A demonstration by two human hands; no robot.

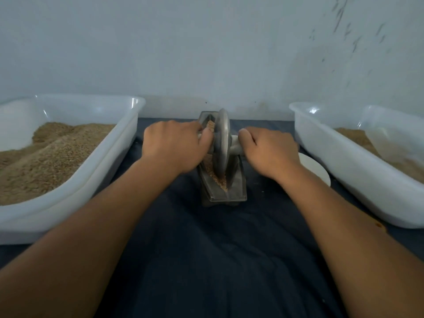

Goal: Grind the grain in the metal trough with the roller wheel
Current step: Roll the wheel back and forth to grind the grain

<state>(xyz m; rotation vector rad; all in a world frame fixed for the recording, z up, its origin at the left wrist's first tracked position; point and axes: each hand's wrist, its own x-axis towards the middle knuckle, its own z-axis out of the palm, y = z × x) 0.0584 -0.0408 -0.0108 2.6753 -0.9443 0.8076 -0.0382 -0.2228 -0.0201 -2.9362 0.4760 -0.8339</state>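
A narrow grey metal trough [238,187] lies lengthwise on the dark cloth in the middle of the view, with brown grain [219,180] along its groove. A metal roller wheel [222,143] stands upright in the trough near its middle. A pale axle handle [235,145] runs through the wheel to both sides. My left hand [174,145] grips the left end of the handle, which the fingers hide. My right hand [267,150] grips the right end, close against the wheel.
A large white plastic tub [119,154] heaped with brown grain stands at the left. A second white tub [339,166] at the right holds grain and a clear scoop [385,141]. A white plate [319,171] lies between the trough and the right tub. A pale wall rises behind.
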